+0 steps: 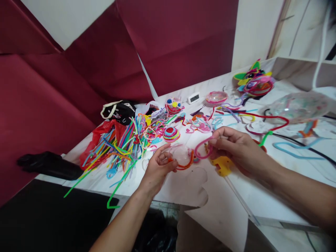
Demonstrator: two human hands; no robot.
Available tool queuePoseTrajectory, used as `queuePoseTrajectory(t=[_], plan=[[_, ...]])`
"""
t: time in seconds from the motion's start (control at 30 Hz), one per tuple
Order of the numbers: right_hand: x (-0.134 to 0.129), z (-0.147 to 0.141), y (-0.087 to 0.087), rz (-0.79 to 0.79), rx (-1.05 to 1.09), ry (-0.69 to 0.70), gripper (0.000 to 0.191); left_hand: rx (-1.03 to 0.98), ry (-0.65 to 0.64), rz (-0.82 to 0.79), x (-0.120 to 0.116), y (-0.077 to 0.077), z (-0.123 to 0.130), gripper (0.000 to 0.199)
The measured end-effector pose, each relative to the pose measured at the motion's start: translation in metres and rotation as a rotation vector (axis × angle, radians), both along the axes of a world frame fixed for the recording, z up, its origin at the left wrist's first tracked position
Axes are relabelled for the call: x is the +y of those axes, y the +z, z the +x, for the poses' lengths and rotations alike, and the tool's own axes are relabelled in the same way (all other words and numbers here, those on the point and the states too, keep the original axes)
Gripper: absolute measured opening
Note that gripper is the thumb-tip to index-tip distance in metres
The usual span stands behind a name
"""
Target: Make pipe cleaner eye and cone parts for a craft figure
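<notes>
- Over the front of the table [94, 182], your left hand [160, 166] gripped one clear half-shell [178, 153] by the side, an orange pipe cleaner [187, 166] along its rim.
- Just beside it, your right hand [233, 147] pinched one pink pipe cleaner [196, 147], bent in a loop.
- Red plastic bag [86, 147], one: pipe cleaners [127, 136] in and across it, many colours, too many to count. Two green ones overhung the table edge.
- Black pouch [122, 113], one: pale handle, contents hidden.
- Clear bowl with pink rim [216, 98], one, near the back; one bigger clear shell [299, 106] at far right.
- Striped dome [171, 134], one; one piece with two blue balls [173, 105] behind it.
- Yellow tool [222, 166], one, under your right wrist.
- Writing: white digital clock [193, 98], one, digits too small to read; white print on the pouch, a drawn figure.
</notes>
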State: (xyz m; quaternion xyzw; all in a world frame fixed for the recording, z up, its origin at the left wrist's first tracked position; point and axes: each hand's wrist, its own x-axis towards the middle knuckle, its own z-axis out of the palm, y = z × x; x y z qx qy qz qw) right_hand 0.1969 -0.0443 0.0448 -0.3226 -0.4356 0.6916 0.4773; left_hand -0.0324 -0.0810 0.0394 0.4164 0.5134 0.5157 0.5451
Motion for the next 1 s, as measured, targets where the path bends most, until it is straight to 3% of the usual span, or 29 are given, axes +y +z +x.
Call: queuePoseTrajectory(t=[0.17,0.33,0.53,1.0], plan=[[0.002,0.002,0.006,0.008,0.047,-0.083,0.019,-0.087,-0.086,0.072,0.022,0.011,0.019,0.046],[0.009,0.006,0.011,0.059,0.087,-0.184,0.017,-0.2,-0.197,0.127,0.05,0.007,0.043,0.027],[0.018,0.01,0.015,0.073,0.141,-0.27,0.017,-0.265,-0.239,0.161,0.072,0.001,0.072,0.012],[0.019,0.001,0.009,0.055,0.089,-0.348,0.018,-0.374,-0.302,0.175,0.063,-0.013,0.085,0.005]])
